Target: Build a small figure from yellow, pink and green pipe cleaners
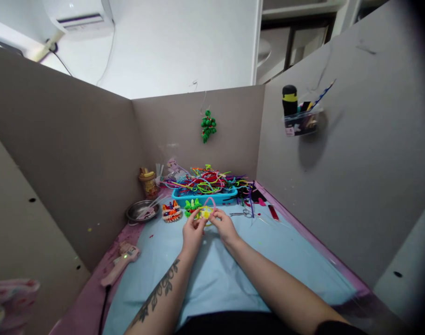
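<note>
Both my hands meet over the middle of the blue cloth (pixel 156 270), pinched on a small yellow piece (pixel 206 213) that looks made of pipe cleaners. A pink pipe cleaner (pixel 209 200) loops up from it. My left hand (pixel 193 229) grips its left side with fingers closed. On the right side, my right hand (pixel 225 225) is closed on it too. Just beyond the left hand sits a green pipe-cleaner figure (pixel 190 207), partly covered by the fingers. An orange, white and blue pipe-cleaner figure (pixel 171 211) stands to its left.
A blue tray (pixel 198 199) heaped with colourful pipe cleaners stands at the back. Scissors (pixel 245 213) lie right of my hands. At left are a metal bowl (pixel 132 215) and a pink glue gun (pixel 120 267) with a cord. Grey partitions (pixel 198 100) enclose the table.
</note>
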The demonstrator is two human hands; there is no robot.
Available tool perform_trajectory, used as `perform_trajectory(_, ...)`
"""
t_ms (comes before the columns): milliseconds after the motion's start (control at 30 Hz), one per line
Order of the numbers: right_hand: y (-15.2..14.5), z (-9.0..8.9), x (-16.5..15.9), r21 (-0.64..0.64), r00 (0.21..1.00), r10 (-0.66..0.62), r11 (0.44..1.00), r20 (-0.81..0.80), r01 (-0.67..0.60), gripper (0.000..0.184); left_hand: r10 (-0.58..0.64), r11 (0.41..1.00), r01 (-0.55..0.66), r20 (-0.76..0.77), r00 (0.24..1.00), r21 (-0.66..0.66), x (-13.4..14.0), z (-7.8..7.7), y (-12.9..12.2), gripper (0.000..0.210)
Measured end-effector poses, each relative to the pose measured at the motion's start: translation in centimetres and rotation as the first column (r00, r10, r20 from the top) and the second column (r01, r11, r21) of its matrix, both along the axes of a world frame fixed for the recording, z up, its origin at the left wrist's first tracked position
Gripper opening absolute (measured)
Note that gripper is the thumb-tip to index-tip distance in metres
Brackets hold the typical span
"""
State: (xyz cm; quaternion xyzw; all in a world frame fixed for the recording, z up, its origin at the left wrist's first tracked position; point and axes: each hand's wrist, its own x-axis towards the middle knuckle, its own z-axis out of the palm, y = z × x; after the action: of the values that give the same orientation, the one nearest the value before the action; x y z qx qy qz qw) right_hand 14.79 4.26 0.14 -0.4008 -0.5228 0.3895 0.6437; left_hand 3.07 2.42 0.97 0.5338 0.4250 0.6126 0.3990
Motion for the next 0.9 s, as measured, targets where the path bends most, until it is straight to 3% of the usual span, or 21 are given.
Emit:
perform_trajectory(167,0.3,0.4,1.1,0.015,0.997,0.042,0.999,0.06,-0.043,0.024,0.162,0.981,-0.154,-0.066,0.985,0.117,-0.8,0.1,0.2,0.04)
perform_trajectory(400,0.0,0.9,1.2,0.042,0.959,0.104,0.992,0.265,-0.119,0.016,-0.062,0.998,0.06,0.098,0.993,0.024,-0.8,0.3,0.1,0.05)
perform_trajectory(633,-0.7,1.4,1.0,0.109,0.93,0.039,0.99,0.365,-0.085,0.015,-0.025,0.999,0.032,0.16,0.987,-0.039,-0.8,0.7,0.0,0.05)
perform_trajectory(900,-0.1,0.9,1.1,0.046,0.961,0.031,0.998,0.276,-0.045,0.02,-0.114,0.993,0.115,0.074,0.991,0.0,-0.7,0.1,0.1,0.056)
